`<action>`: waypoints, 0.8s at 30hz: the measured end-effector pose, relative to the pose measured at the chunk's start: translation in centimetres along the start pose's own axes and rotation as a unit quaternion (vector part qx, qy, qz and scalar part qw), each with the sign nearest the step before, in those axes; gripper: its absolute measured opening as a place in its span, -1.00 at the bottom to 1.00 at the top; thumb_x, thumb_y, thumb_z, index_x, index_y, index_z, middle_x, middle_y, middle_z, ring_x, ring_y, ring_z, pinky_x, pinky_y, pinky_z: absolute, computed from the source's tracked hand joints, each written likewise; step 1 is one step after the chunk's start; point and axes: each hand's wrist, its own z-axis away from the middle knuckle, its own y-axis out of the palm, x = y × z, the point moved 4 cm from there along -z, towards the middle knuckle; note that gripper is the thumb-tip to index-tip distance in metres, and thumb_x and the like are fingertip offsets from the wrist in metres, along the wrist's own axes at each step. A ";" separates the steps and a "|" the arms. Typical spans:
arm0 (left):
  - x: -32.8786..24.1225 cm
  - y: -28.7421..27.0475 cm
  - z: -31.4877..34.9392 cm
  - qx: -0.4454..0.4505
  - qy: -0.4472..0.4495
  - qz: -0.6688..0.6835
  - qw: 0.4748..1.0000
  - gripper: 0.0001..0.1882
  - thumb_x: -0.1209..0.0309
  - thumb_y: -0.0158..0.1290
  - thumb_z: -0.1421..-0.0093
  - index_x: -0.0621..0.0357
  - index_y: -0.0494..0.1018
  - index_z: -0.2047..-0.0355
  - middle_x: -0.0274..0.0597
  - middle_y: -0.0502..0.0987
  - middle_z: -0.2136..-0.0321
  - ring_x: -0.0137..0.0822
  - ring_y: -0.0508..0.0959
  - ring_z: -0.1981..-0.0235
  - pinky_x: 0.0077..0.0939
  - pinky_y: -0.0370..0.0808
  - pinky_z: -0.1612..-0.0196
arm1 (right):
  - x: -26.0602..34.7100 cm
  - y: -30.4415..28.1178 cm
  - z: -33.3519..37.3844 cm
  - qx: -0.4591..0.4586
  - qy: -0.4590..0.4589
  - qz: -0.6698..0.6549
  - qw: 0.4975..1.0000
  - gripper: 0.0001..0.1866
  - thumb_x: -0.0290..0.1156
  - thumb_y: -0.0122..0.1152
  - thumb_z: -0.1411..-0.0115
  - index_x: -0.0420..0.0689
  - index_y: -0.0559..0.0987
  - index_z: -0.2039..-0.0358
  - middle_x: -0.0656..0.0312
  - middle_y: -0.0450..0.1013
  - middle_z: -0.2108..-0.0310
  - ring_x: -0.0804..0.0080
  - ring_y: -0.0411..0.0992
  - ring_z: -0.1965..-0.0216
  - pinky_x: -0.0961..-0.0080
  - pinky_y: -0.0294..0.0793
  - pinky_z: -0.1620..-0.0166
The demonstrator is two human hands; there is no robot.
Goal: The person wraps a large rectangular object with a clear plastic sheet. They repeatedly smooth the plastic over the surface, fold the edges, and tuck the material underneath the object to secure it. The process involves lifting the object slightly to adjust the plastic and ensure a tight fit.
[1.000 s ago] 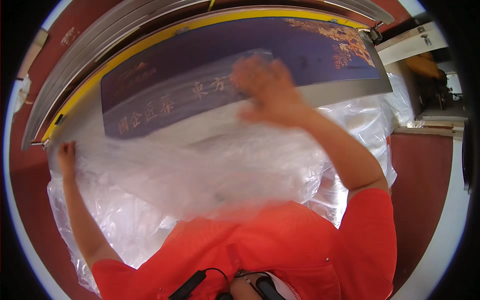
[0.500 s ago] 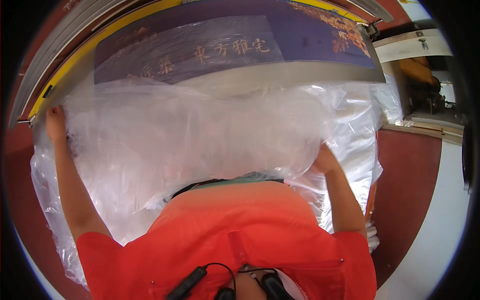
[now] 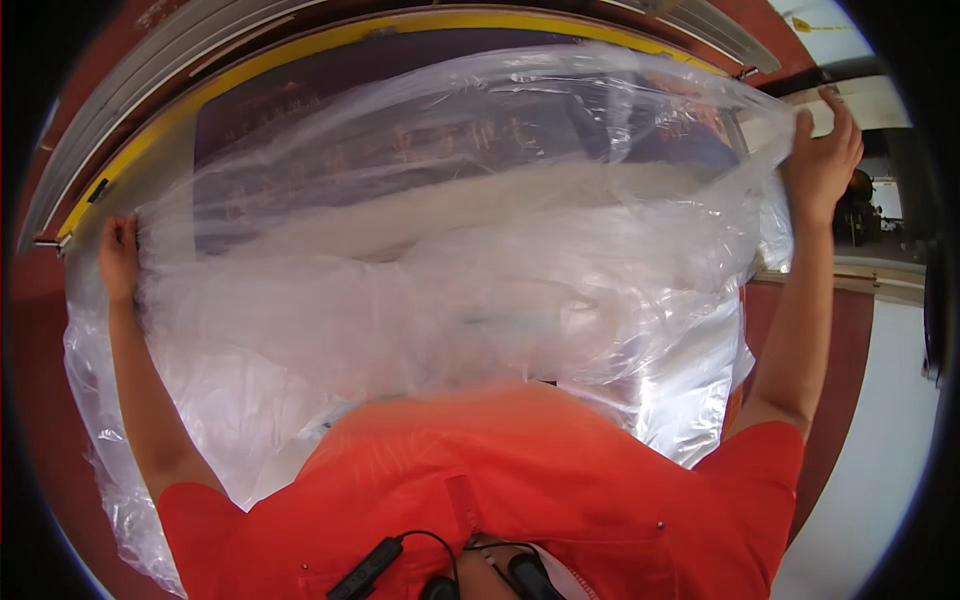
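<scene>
Clear, wrinkled plastic film spans lengthwise from the left hand at nine o'clock, fingers curled tight on its edge, to the right hand at two, thumb side pinching its corner, other fingers raised. Neither is nearer; both touch it. Beneath, toward twelve, lies a flat, dark-blue panel.

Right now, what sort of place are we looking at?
Likely a workshop or packing area: a clear plastic sheet partly over a dark printed panel, a yellow strip along its far edge, and long metal rails beyond.
</scene>
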 end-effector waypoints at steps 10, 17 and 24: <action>-2.7 -1.4 1.4 -0.050 0.042 0.026 0.998 -0.82 0.38 -0.08 -0.09 0.20 0.23 0.55 -0.29 0.24 0.73 -0.47 0.22 0.67 -0.60 0.22 0.57 | 16.8 6.1 8.6 0.284 -0.029 -0.346 0.894 -0.51 -0.24 0.02 0.00 -0.14 0.24 0.05 0.15 0.17 0.00 0.19 0.00 -0.10 0.24 -0.05 -0.08; -1.2 -3.8 4.9 0.050 -0.079 0.047 0.994 -0.81 0.41 -0.10 -0.11 0.21 0.19 0.57 -0.39 0.16 0.72 -0.59 0.13 0.65 -0.70 0.15 0.59 | 18.6 2.8 7.4 0.324 -0.005 -0.408 0.854 -0.42 -0.14 -0.02 -0.03 -0.17 0.17 -0.01 0.15 0.07 -0.07 0.23 -0.08 -0.14 0.25 -0.16 -0.12; -1.1 -4.2 5.6 0.012 -0.049 0.036 0.998 -0.82 0.41 -0.09 -0.11 0.22 0.23 0.57 -0.40 0.17 0.71 -0.59 0.13 0.64 -0.73 0.14 0.57 | 22.7 6.4 7.0 0.289 0.010 -0.303 0.908 -0.44 -0.02 -0.10 -0.05 -0.18 0.27 0.06 0.17 0.16 -0.02 0.22 0.04 -0.09 0.28 -0.18 -0.12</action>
